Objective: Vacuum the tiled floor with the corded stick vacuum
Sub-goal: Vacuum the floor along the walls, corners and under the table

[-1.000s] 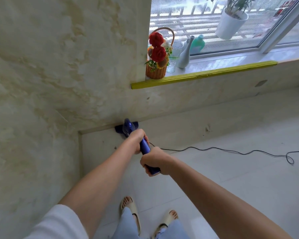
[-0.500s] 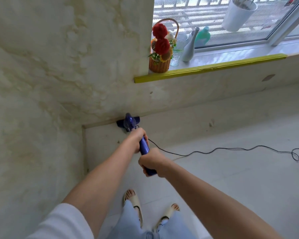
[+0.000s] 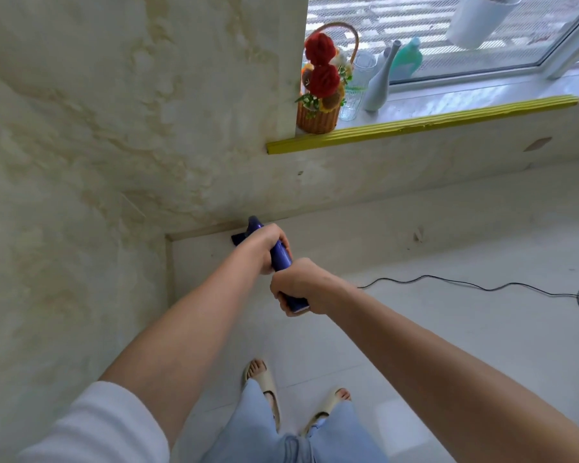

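Both hands grip the blue stick vacuum [image 3: 280,254]: left hand [image 3: 265,246] higher up, right hand [image 3: 299,286] at the handle's end. Its dark head [image 3: 238,238] sits in the wall corner; pale tiled floor [image 3: 448,329] opens rightward, crossed by a thin black cord [image 3: 475,285].

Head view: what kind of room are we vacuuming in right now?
Probably a room in a home, at a corner under a window. A windowsill holds a flower basket and a vase, the floor is pale tile, and the person wears slippers.
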Demonstrator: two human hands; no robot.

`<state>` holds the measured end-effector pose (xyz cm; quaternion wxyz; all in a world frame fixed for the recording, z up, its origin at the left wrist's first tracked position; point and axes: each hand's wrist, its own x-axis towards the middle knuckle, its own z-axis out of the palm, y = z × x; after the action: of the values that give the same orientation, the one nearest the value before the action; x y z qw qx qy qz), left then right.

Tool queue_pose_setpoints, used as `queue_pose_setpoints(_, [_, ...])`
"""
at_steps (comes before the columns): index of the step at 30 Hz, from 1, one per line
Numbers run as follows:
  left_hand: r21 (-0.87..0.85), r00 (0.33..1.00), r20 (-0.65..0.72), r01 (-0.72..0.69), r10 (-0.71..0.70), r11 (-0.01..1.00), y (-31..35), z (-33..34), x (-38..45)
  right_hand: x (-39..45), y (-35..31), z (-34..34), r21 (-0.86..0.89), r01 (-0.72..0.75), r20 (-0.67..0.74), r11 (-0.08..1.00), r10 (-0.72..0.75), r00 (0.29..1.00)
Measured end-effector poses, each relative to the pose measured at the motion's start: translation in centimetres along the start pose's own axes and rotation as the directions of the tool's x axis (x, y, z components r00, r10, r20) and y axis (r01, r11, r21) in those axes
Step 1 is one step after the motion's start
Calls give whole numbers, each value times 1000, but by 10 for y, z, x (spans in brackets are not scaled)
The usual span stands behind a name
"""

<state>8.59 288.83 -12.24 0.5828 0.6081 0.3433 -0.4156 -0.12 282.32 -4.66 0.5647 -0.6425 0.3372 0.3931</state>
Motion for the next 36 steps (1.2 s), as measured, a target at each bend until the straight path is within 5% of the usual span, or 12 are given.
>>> queue_pose_setpoints(14, [-34,999,-9,44,-45,998,9,-4,12,19,-3,2,-22,36,5,999,-36,999])
queue_pose_setpoints(20, [-99,999,14,-50,52,994,3,2,9,17,1,-3,-50,65,-6,997,-65,998])
queue_pose_setpoints(24, [-10,998,-32,-45,45,999,-17,-10,0,10,17,14,-87,50,6,995,-50,999])
queue_pose_setpoints(36, [-143,1000,-19,20,-23,990,-70,-70,-36,-36,45,70,-19,39,129,999,-37,991])
